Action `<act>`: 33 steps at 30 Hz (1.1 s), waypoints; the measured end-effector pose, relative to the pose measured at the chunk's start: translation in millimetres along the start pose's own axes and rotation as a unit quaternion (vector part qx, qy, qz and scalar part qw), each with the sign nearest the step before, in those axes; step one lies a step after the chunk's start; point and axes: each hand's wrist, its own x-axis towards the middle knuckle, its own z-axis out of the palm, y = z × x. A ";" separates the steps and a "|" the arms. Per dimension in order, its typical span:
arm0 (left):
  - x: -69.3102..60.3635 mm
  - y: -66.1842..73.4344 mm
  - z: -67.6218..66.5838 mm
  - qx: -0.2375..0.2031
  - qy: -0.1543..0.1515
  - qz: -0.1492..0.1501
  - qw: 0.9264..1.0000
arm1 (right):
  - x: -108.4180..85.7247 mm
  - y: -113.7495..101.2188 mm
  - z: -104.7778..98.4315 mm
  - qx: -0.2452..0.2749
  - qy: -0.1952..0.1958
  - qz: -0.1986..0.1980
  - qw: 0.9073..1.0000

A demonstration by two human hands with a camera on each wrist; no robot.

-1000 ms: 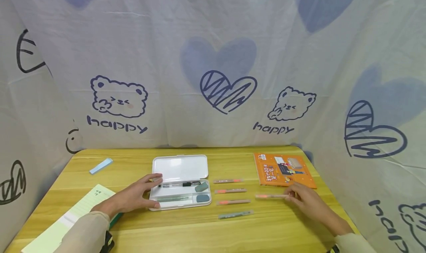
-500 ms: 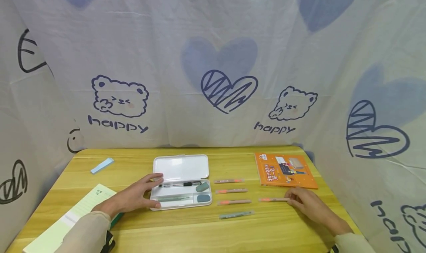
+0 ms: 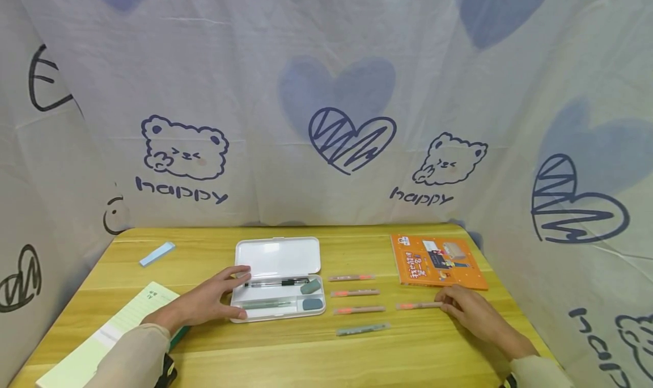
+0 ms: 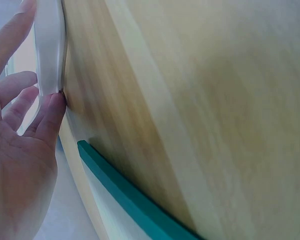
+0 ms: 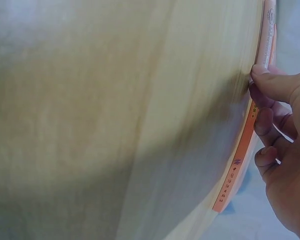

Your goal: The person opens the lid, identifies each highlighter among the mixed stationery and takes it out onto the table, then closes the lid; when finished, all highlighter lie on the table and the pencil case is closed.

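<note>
A white pencil case point(image 3: 277, 257) lies open on the table, its lid folded back. Inside are a black-and-clear pen point(image 3: 278, 282), a pale green stick-shaped item point(image 3: 267, 304) and two blue-grey erasers point(image 3: 312, 304). My left hand point(image 3: 204, 300) holds the case's left end, with the thumb at the near corner and fingers at the far side. Between thumb and fingertips, my right hand point(image 3: 471, 314) pinches the right end of a pinkish pen with an orange section point(image 3: 415, 306). Similar pens point(image 3: 359, 309) lie in a column beside the case, with a grey-green one point(image 3: 362, 329) nearest me.
An orange book point(image 3: 439, 261) lies just behind my right hand. A pale green notepad point(image 3: 109, 331) with a dark green edge sits under my left forearm. A light blue strip point(image 3: 157, 253) rests at the back left. Patterned cloth point(image 3: 265, 121) encloses the table's back and sides.
The pinched pen has shifted slightly toward me, level with the third pen of the column, and then stays put. My left hand keeps its place on the case.
</note>
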 end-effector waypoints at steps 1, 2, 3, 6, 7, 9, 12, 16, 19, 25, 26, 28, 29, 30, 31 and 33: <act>0.0 -0.1 -0.1 0.000 0.000 -0.001 1.000 | 0.1 0.1 0.1 0.000 0.001 -0.001 1.000; 0.1 -0.2 -0.2 0.001 -0.001 -0.001 1.000 | 0.2 0.2 0.2 0.000 0.000 -0.001 1.000; 0.1 -0.4 -0.4 0.001 -0.001 -0.002 1.000 | 0.3 0.1 0.4 0.002 0.000 0.000 1.000; 0.3 -0.9 -0.7 0.003 -0.002 -0.003 1.000 | 0.5 0.5 1.2 0.005 -0.002 0.003 1.000; 0.3 -1.0 -0.8 0.004 -0.002 -0.003 1.000 | 0.5 0.5 1.4 0.007 -0.002 0.005 1.000; 0.2 -1.3 -0.9 0.004 -0.002 -0.003 1.000 | -0.1 0.4 1.4 0.010 0.000 0.008 1.000; -0.1 -1.4 -1.0 0.004 -0.001 -0.002 1.000 | -2.0 0.0 0.0 0.011 0.005 0.010 1.000; -0.2 -1.0 -0.7 0.003 -0.001 -0.002 1.000 | -5.9 -1.9 -6.0 0.016 0.022 0.012 1.000; 0.2 -0.9 -0.2 0.002 -0.001 -0.002 1.000 | -5.9 -6.1 -12.7 0.016 0.045 -0.001 0.999; 0.9 -2.0 0.5 0.004 0.000 -0.002 1.000 | 12.4 -31.3 -21.6 -0.012 0.078 -0.044 0.996; 1.1 -2.3 0.6 0.005 0.000 -0.002 1.000 | 16.8 -38.3 -22.3 -0.015 0.078 -0.048 0.996; 1.3 -2.6 0.6 0.005 0.000 -0.002 1.000 | 26.0 -53.3 -22.4 -0.012 0.077 -0.058 0.995; 1.3 -2.7 0.6 0.005 -0.001 -0.002 1.000 | 30.7 -61.2 -21.9 -0.009 0.074 -0.062 0.995; 1.3 -2.7 0.5 0.005 -0.001 -0.002 1.000 | 35.4 -69.0 -20.7 -0.006 0.072 -0.068 0.995; 1.2 -2.5 0.4 0.004 -0.001 -0.002 1.000 | 40.1 -76.5 -18.8 -0.003 0.071 -0.074 0.995; 1.1 -2.2 0.2 0.004 -0.001 -0.003 1.000 | 50.1 -92.2 -14.5 0.008 0.062 -0.084 0.995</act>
